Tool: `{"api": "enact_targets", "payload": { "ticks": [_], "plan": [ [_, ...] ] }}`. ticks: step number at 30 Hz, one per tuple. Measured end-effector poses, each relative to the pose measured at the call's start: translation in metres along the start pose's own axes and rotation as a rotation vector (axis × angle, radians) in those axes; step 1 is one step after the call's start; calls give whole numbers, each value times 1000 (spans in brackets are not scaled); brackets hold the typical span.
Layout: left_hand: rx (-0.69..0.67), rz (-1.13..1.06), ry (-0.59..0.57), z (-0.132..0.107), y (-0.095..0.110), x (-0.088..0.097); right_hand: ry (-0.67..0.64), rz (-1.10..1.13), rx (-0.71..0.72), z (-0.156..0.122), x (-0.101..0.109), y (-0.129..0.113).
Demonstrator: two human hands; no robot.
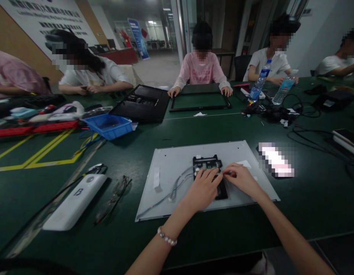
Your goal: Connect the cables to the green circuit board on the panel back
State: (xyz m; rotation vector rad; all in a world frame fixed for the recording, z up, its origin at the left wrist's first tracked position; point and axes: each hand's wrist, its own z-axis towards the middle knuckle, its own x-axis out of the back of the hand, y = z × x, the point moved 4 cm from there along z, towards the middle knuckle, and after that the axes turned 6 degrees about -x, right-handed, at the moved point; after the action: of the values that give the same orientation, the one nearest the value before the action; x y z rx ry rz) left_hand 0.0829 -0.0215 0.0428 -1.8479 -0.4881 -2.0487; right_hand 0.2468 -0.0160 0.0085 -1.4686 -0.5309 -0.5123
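A flat grey-white panel (171, 160) lies on the dark green table before me. On its middle sits a black plastic frame (222, 191) with a circuit board partly visible inside; thin grey cables (177, 185) run from it across the panel to the left. My left hand (204, 187), a beaded bracelet on its wrist, lies over the frame with fingers stretched out. Beside it at the frame's right edge, my right hand (242, 177) is closed in a pinch around a small dark-red object (232, 174), mostly hidden by the fingers; its kind is unclear.
Left of the panel lie eyeglasses (114, 200) and a white power bank (76, 202). A lit phone (276, 159) lies to the right. Farther off are a blue bin (109, 126), a black cover (142, 103), bottles (259, 82) and cables. Several people sit opposite, one holding a black bezel (200, 109).
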Motion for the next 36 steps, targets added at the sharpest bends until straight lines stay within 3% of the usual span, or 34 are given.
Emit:
{"api": "enact_targets", "payload": {
  "ticks": [36],
  "plan": [
    [2, 31, 13, 0, 2, -2, 56, -2, -3, -2, 0, 1]
  ]
}}
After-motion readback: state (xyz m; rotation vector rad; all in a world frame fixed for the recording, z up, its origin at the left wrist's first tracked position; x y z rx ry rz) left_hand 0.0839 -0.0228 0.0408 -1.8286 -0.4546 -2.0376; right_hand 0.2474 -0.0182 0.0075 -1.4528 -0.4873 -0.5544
